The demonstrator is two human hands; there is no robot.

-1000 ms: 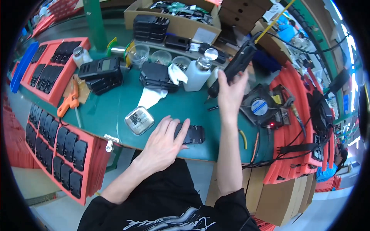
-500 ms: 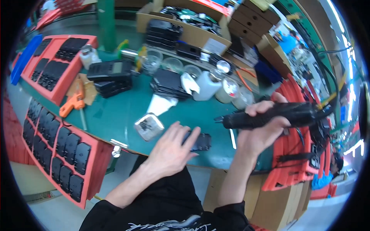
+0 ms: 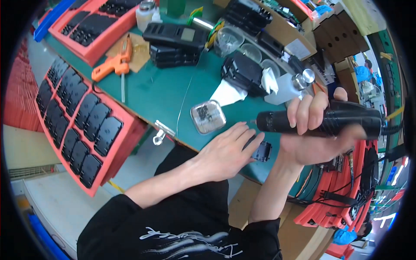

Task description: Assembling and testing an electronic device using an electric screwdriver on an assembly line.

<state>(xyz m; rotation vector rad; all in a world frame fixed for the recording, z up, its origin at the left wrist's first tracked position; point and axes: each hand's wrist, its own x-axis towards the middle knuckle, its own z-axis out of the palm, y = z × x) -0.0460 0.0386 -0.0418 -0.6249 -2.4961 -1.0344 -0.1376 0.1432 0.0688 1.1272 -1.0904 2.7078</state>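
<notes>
My right hand (image 3: 314,123) is wrapped around a black electric screwdriver (image 3: 277,121), held level above the bench with its tip toward the left; the thumb is blurred. The tip is close to a square metal tin (image 3: 208,117) of small dark screws, seemingly above the bench. My left hand (image 3: 225,151) lies over a small black plastic housing (image 3: 262,151) at the bench's front edge, holding it with bent fingers. Much of the housing is hidden under those fingers. Beyond the tin, a white tissue (image 3: 227,93) lies against a stack of black casings (image 3: 243,73).
Red trays of black covers (image 3: 89,119) stand left of the green bench (image 3: 160,104). An orange glue gun (image 3: 113,65) lies near a stack of black devices (image 3: 173,39). Clear cups (image 3: 228,40) and a white bottle (image 3: 284,89) stand farther back. Red trays and cables (image 3: 342,190) crowd the right.
The view has swung, so the bench contents sit farther right. My right hand has brought the screwdriver tip nearer the tin. My left hand stays on the black housing.
</notes>
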